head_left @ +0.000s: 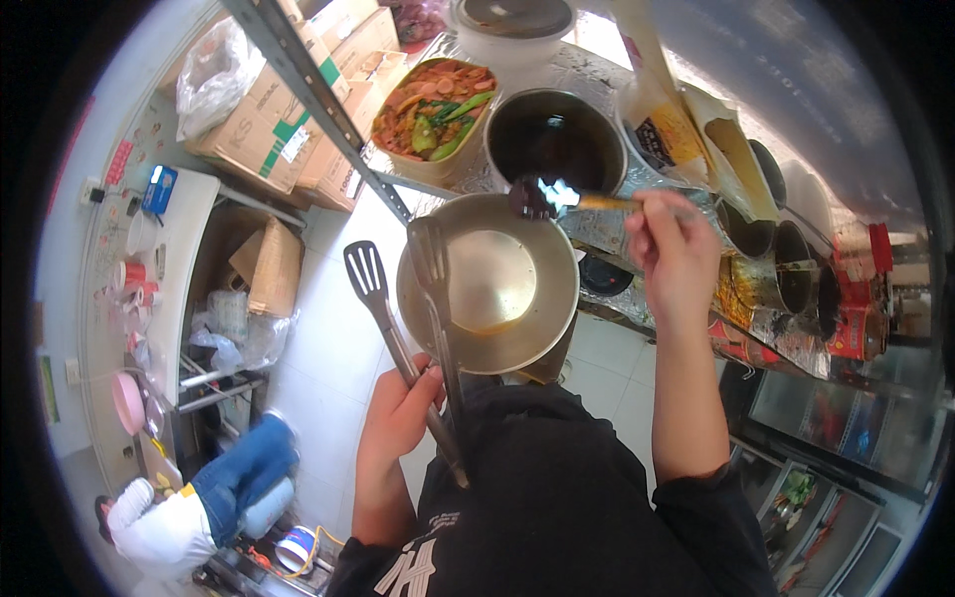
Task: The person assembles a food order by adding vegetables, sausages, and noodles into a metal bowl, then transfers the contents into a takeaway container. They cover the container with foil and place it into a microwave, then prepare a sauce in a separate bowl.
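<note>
My left hand [398, 408] is closed around a pair of tongs [403, 348] with slotted heads, spread apart; one head lies in front of the metal bowl. My right hand [676, 244] grips the brown handle of a ladle [537, 198] whose rounded end looks dark and shiny. The ladle hangs over the far rim of a wide steel bowl [487, 284], with a little brownish liquid at the bottom. What holds the bowl up is hidden. Just beyond the ladle stands a deep pot [554, 139] of dark liquid.
Left of the pot is a tub of cut vegetables [435, 109]; behind stands a lidded white container [512, 30]. A metal post [308, 80] slants past the counter's left end. Cardboard boxes [269, 129] are stacked at left. Another person [214, 497] is at lower left.
</note>
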`<state>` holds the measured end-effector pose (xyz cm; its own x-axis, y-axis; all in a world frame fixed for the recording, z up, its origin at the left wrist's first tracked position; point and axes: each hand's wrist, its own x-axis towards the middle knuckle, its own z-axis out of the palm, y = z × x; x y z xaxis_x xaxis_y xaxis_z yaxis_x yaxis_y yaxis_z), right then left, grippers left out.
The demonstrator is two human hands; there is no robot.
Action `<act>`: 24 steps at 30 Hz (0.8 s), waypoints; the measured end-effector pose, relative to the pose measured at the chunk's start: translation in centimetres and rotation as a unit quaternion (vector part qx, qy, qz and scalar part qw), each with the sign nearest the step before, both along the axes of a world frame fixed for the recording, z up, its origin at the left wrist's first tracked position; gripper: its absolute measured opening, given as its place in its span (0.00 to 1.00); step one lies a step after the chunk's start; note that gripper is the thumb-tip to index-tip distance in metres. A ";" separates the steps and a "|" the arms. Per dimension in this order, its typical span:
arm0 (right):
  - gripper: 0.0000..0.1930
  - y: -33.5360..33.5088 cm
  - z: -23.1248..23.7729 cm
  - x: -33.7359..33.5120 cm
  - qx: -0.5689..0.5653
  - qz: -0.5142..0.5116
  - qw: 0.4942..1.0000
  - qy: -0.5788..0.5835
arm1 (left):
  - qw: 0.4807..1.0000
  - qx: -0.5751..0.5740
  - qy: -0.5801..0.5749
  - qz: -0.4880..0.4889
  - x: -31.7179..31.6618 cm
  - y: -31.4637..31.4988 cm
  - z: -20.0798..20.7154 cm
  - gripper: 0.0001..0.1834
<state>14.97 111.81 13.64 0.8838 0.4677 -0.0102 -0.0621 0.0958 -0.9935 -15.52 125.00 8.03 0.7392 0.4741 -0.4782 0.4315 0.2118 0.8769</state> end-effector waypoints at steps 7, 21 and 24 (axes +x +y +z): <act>0.17 -1.5 -4.3 -4.8 -0.061 0.183 0.791 -0.581 | 1.000 0.010 0.006 0.017 -0.2 -0.3 0.7 0.17; 0.13 -0.9 -4.6 -4.7 -0.095 0.119 0.869 -0.472 | 0.999 0.030 -0.018 0.012 -0.1 -0.5 0.6 0.17; 0.08 -0.4 -3.9 -4.9 -0.112 0.026 0.962 -0.248 | 1.000 0.017 -0.012 0.009 -0.1 -0.5 0.6 0.18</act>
